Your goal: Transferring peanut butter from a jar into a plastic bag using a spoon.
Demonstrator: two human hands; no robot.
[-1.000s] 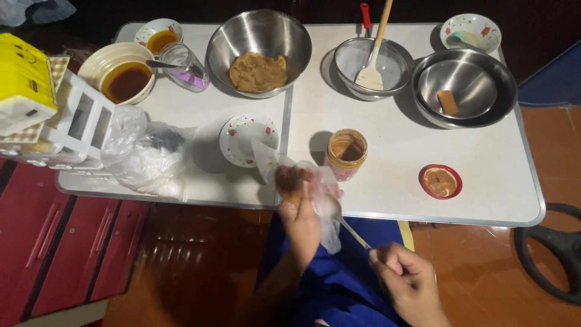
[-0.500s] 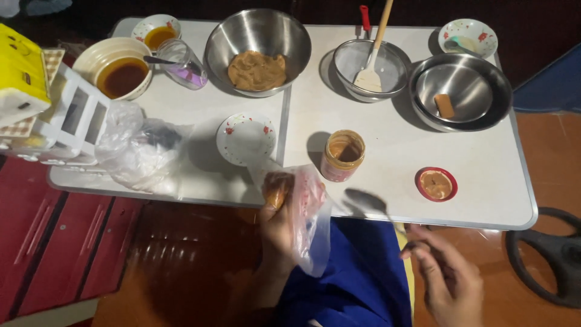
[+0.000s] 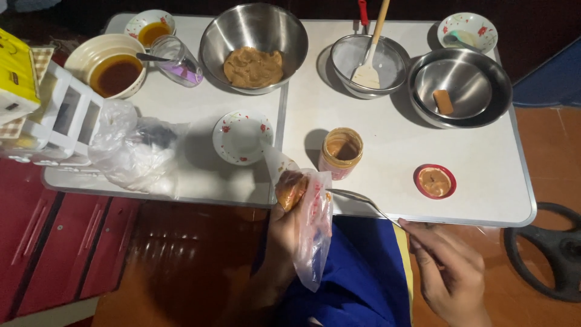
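A white tabletop (image 3: 387, 181) spreads beyond the person's hands, crowded with steel bowls; the largest bowl (image 3: 254, 39), farthest ahead, holds tan paste. Just ahead of both hands stands an open jar (image 3: 341, 151), its red lid (image 3: 434, 181) set aside, up and to the right. The left hand (image 3: 289, 227) is closed around a clear plastic bag (image 3: 311, 230), holding up a brown lump inside it, apparently to meet the spoon. The right hand (image 3: 451, 272) pinches a spoon (image 3: 357, 198) by its handle, its bowl touching the bag.

Thin glossy clear plastic bag (image 3: 315, 230), shiny metal spoon (image 3: 357, 198), possibly glass jar (image 3: 341, 151), matt white tabletop (image 3: 375, 175)
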